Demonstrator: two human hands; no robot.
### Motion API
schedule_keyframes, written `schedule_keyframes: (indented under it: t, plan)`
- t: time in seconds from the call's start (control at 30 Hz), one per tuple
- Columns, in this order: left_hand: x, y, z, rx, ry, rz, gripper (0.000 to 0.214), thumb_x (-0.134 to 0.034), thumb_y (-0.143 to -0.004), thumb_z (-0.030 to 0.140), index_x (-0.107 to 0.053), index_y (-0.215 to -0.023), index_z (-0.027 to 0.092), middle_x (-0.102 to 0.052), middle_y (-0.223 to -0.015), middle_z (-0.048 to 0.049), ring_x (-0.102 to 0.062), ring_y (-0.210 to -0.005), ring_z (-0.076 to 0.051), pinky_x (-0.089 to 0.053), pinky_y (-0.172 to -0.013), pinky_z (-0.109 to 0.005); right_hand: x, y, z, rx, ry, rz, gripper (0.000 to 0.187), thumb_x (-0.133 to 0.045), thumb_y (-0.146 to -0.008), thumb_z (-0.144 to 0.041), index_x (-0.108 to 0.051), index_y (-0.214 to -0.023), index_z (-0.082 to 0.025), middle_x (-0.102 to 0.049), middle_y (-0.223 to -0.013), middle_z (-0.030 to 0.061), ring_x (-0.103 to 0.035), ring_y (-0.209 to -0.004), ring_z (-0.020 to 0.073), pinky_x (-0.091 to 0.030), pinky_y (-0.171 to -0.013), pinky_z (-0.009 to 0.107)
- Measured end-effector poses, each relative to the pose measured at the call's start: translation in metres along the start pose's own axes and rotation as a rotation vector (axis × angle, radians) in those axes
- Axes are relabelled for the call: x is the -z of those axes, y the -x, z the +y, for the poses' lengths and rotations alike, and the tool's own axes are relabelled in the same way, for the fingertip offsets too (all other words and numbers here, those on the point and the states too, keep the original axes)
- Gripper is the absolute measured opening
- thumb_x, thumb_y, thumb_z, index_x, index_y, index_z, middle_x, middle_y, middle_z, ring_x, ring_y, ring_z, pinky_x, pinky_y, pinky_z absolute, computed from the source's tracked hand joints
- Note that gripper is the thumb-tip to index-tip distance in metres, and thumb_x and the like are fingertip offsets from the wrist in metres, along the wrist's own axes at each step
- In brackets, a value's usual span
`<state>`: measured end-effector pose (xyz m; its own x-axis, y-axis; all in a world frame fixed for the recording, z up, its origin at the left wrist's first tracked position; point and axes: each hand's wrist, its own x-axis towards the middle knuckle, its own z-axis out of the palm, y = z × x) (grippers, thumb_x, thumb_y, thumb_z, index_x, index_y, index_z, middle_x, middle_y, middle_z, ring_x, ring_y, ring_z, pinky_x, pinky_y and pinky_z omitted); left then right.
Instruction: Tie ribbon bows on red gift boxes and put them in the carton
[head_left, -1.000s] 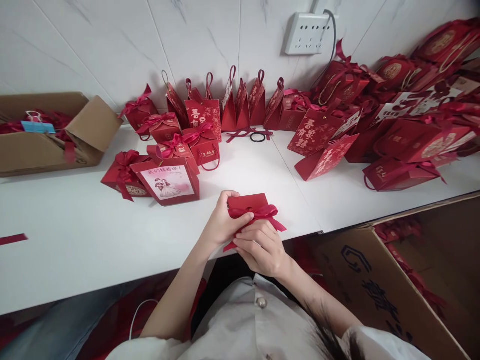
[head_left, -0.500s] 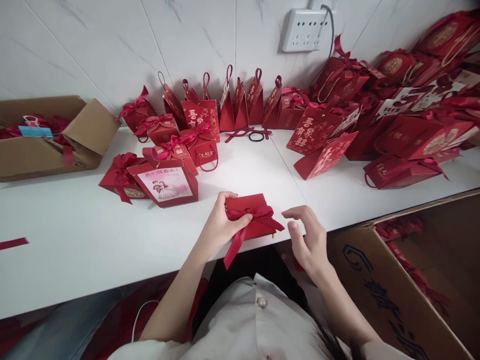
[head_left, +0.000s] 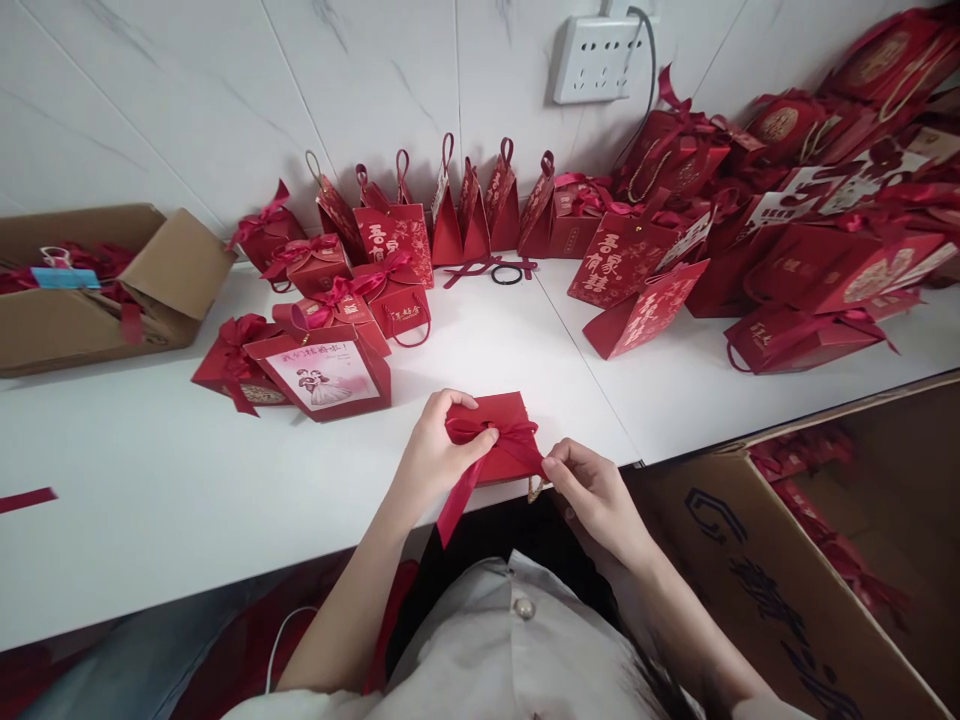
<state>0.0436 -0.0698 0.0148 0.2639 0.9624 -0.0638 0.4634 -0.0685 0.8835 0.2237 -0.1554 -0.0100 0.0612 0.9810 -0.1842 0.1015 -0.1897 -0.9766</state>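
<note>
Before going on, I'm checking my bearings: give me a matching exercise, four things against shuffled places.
1. nearest satin-bowed red cardboard box
2. black round band
3. white rectangular socket panel
4. open brown cardboard carton

A. on the long white table, near dark red ribbon strips
B. at the picture's left edge
C. in the person's left hand
D. on the pale tiled wall

Pairs: 1-C; 2-A; 3-D; 4-B
</note>
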Motion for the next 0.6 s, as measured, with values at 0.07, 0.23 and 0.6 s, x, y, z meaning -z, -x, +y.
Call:
schedule_keyframes:
  t: [0.07, 0.23, 0.6]
  plan:
    - [0.0, 0.0, -0.001, 0.006, 0.004, 0.006, 0.021, -0.064, -0.075, 0.03, -0.053, -0.091, 0.023, -0.06, -0.1, -0.002, -0.058, -0.096, -0.021, -0.045, -0.087, -0.035, 0.002, 0.002, 0.003, 0.003, 0.011, 0.001, 0.036, -0.051, -0.089, -0.048, -0.05, -0.068, -0.019, -0.054, -0.063, -0.0012, -0.042, -0.051, 0.0094, -0.033, -0.045, 0.022]
    - [-0.002, -0.001, -0.001, 0.052, 0.015, -0.013, 0.023, -0.065, -0.075, 0.032, -0.053, -0.092, 0.023, -0.061, -0.098, -0.0015, -0.059, -0.092, -0.02, -0.045, -0.084, -0.034, 0.007, 0.007, 0.005, 0.021, 0.058, -0.038, 0.036, -0.051, -0.09, -0.047, -0.048, -0.068, -0.019, -0.049, -0.062, -0.0025, -0.039, -0.053, 0.0095, -0.033, -0.048, 0.022]
    - [0.037, -0.002, -0.01, -0.308, -0.059, -0.087, 0.018, -0.056, -0.084, 0.034, -0.059, -0.099, 0.024, -0.048, -0.125, -0.0084, -0.042, -0.124, -0.025, -0.038, -0.101, -0.039, 0.022, -0.017, -0.027, 0.108, 0.299, 0.129, 0.046, -0.039, -0.089, -0.057, -0.055, -0.068, -0.019, -0.044, -0.057, -0.0018, -0.041, -0.055, 0.0133, -0.034, -0.052, 0.026]
